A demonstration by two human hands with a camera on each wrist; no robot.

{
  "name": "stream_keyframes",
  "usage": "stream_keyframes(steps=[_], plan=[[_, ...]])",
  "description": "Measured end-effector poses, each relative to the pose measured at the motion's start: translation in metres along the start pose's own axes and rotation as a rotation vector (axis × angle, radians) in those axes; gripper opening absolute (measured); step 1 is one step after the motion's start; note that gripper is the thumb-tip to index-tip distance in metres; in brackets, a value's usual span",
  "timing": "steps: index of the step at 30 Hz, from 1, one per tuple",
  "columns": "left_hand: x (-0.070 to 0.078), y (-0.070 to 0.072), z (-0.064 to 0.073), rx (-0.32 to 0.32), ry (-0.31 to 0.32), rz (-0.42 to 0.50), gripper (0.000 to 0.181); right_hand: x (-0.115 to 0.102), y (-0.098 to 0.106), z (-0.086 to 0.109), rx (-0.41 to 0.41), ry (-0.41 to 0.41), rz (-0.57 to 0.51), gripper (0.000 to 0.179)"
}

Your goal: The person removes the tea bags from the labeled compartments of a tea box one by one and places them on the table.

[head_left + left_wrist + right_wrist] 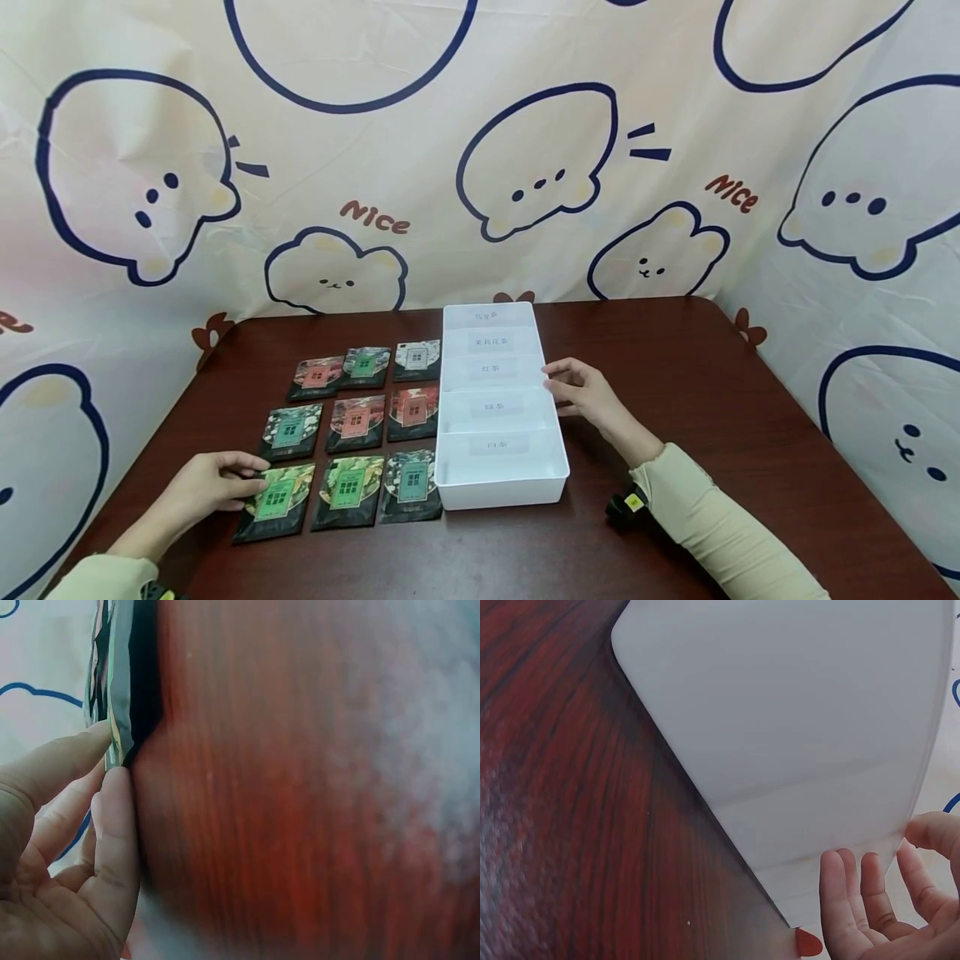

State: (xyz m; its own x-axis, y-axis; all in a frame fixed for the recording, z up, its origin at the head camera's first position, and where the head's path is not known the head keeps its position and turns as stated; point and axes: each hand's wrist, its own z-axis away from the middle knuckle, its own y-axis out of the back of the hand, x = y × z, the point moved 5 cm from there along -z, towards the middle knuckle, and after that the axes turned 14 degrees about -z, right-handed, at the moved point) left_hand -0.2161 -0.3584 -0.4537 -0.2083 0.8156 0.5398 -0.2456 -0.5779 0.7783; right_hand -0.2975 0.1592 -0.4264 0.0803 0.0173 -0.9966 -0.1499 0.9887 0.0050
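My left hand [213,483] pinches the left edge of the front-left tea packet [274,500], dark with a bright green label. The left wrist view catches the packet edge-on at the fingertips. Several more tea packets lie in three rows, among them a green one [349,492], a red one [356,422] and a pale one [417,360]. Right of them stands a white plastic divided box [501,500] with labelled compartments. My right hand [588,396] touches the box's right rim, its fingers loosely bent against the outer wall in the right wrist view.
The dark red-brown wooden table [720,400] reaches back to a cream cloth backdrop [435,167] with cartoon outlines, which also hangs at both sides. The front-right packet [412,485] lies close against the box's left wall.
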Motion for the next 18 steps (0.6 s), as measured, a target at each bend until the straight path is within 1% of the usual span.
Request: stream_keyframes(steps=[9, 14, 18], plan=[[0.0010, 0.0005, 0.0000, 0.006, -0.005, -0.009, 0.040, 0.0000, -0.0004, 0.0001, 0.002, -0.002, -0.002, 0.031], [0.0005, -0.0003, -0.0002, 0.004, 0.014, -0.011, 0.041, -0.0005, -0.0008, 0.0008, 0.003, -0.003, -0.001, 0.030], [0.0008, -0.0006, 0.0000, 0.004, 0.018, -0.014, 0.043, -0.0003, -0.0008, 0.0008, 0.004, -0.005, -0.003, 0.030]])
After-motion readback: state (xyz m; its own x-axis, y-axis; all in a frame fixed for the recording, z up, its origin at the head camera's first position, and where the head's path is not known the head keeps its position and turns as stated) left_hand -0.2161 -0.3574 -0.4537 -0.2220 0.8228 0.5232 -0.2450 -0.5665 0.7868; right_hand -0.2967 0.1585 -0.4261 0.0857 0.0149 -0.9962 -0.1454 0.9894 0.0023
